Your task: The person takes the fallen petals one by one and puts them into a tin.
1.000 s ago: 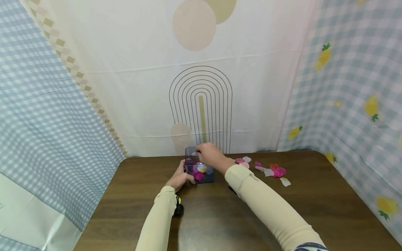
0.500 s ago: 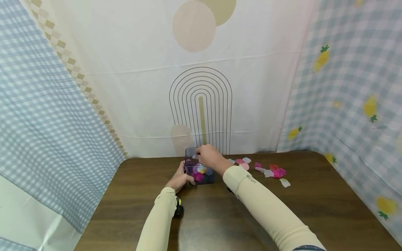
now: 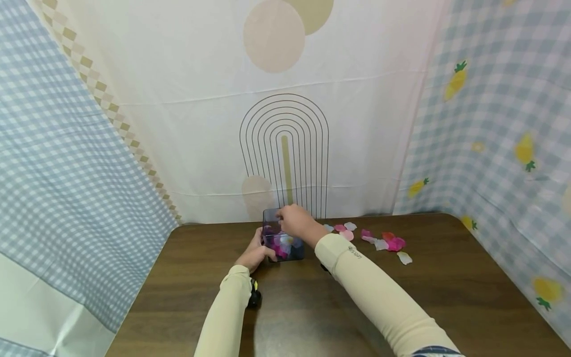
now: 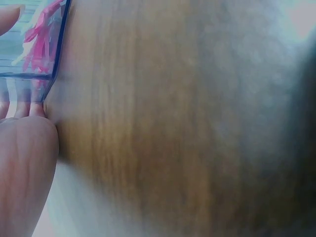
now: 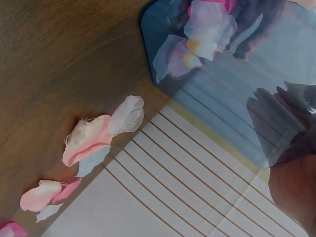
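Observation:
A see-through bluish-purple plastic box (image 3: 292, 254) stands near the back of the table, with pink, magenta, white and yellow petals (image 3: 281, 244) inside. My left hand (image 3: 255, 252) grips its left side, thumb at the front; the left wrist view shows the fingers (image 4: 20, 106) through the clear plastic. Over the box's opening is my right hand (image 3: 298, 220), its bent fingers reaching in from the upper right. Through the tinted wall, the right wrist view shows these fingers (image 5: 269, 113) as dark shapes; I cannot tell whether they hold a petal.
Loose pink and white petals (image 3: 346, 234) lie right of the box, and magenta, red and white ones (image 3: 394, 244) farther right. A white printed cloth (image 3: 214, 148) hangs right behind the wooden table (image 3: 187, 297); checked cloths (image 3: 473, 148) hang at the sides.
My right fingers shift slightly over the box's opening, and the petals inside look blurred now. My left hand keeps its grip; box and loose petals stay in place.

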The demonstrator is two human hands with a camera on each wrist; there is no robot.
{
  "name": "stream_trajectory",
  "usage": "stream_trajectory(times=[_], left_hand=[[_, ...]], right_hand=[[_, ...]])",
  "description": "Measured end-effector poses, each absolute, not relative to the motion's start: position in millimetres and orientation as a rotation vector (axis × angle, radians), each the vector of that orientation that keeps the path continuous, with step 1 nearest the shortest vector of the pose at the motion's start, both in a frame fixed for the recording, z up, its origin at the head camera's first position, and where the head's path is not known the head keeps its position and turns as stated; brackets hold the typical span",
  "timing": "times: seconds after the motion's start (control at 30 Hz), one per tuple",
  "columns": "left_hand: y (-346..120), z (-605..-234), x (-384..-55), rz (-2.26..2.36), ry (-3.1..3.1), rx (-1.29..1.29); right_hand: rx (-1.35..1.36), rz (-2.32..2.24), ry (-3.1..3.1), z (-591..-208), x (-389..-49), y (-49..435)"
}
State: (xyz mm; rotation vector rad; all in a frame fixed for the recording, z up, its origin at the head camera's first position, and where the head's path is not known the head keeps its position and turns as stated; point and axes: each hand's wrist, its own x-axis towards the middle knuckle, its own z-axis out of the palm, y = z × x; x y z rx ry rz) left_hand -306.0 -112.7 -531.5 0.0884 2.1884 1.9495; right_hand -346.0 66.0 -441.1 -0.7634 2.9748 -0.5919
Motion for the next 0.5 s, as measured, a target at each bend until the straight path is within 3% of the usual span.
stream_trajectory(times=[0.3, 0.5], left_hand=[[-114.3, -532.1, -309.3, 1.955, 2.188, 0.095], [-117.6, -533.3, -310.4, 1.929, 2.200, 0.122]], right_hand=[[-0.872, -0.790, 2.985, -441.1, -343.3, 73.5], [-1.032, -1.102, 3.125, -447.3, -334.1, 111.5]])
